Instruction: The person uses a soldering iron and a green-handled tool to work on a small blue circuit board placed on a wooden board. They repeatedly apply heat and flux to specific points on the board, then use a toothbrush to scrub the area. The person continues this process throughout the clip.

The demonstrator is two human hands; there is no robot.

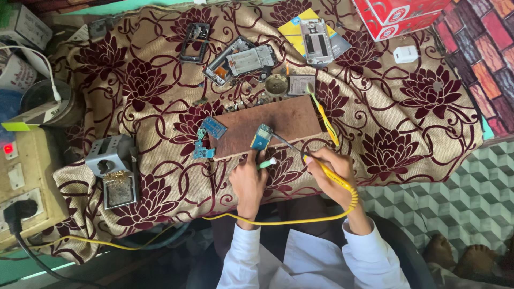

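A small blue circuit board [262, 137] lies on the front edge of a brown wooden block [284, 120]. My right hand [331, 170] grips a yellow soldering iron [321, 167], and its dark tip reaches to the board's right side. My left hand [249, 179] rests at the block's front edge just below the board, pinching a thin tool with a pale green handle [267, 162]. The iron's yellow cord [278, 221] loops back across my lap.
Another blue board [213, 128] and small blue parts [202, 151] sit at the block's left end. Phone frames [241, 60], a yellow tweezer [324, 118], a metal iron stand [113, 168], a red box [399, 16] and a white charger [405, 54] lie on the flowered cloth.
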